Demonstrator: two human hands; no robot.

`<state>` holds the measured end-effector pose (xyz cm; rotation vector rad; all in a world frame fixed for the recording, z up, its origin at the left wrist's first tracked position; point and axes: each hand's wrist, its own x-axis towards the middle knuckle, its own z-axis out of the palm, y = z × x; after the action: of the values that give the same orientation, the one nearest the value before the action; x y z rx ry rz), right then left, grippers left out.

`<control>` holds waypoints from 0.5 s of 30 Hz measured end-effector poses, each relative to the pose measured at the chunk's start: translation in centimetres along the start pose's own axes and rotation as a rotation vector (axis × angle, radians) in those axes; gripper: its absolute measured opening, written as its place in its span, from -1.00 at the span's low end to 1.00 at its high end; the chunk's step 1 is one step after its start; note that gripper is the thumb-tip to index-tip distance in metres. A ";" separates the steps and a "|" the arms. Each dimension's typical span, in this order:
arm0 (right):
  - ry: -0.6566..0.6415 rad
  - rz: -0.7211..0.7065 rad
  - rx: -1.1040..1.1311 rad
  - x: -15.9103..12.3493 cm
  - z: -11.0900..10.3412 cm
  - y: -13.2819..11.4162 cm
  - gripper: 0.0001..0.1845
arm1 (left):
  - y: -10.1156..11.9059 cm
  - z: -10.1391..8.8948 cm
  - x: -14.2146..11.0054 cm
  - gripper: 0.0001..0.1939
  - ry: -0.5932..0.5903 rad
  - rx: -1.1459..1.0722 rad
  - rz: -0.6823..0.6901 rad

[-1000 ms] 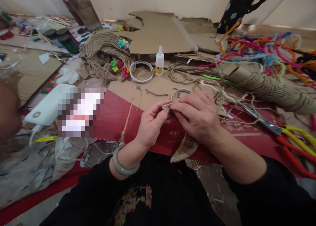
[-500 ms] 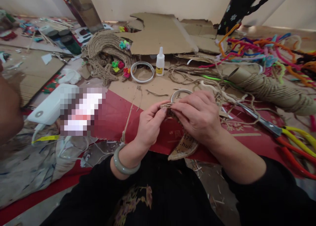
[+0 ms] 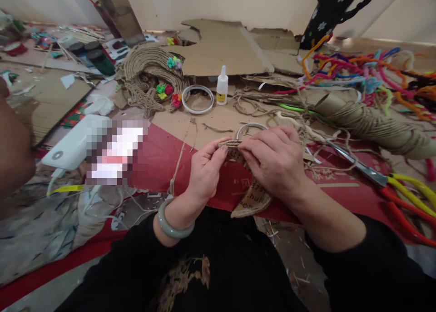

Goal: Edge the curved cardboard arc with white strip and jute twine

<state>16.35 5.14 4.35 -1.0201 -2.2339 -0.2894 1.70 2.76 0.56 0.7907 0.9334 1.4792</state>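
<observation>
Between my two hands is a curved cardboard piece [image 3: 255, 199] with printed characters on its face and twine along its edge. My left hand [image 3: 205, 171] pinches its upper left end between thumb and fingers. Closed over its upper part, my right hand [image 3: 277, 160] presses with the fingertips near the twine-covered edge [image 3: 229, 144]. The right fingers hide part of the piece, and its lower end hangs below them. Just behind the hands lies a tape roll [image 3: 250, 126], partly covered. A white glue bottle [image 3: 222, 87] stands upright farther back, beside another tape roll [image 3: 197, 99].
Scissors [image 3: 373, 175] with red and yellow handles lie at the right, before a twine-wrapped tube [image 3: 378, 126] and tangled pipe cleaners [image 3: 368, 71]. A twine-covered craft [image 3: 146, 71] sits back left. Nearer are a white power bank [image 3: 76, 141] and another person's arm [image 3: 15, 139].
The cardboard piece has turned slightly, so more of its printed face shows between my hands. Both hands keep their hold in nearly the same place.
</observation>
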 end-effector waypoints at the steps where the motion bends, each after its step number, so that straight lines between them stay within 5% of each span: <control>1: -0.005 0.001 -0.002 0.0 0.0 0.0 -0.78 | 0.0 0.0 0.0 -0.77 0.000 -0.011 -0.001; 15: -0.039 0.142 0.116 0.0 0.2 -0.2 -0.80 | 0.0 -0.1 0.1 -0.77 0.014 -0.020 0.004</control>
<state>16.09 5.08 4.18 -1.1234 -2.1725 -0.0775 1.62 2.81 0.50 0.7693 0.9269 1.4971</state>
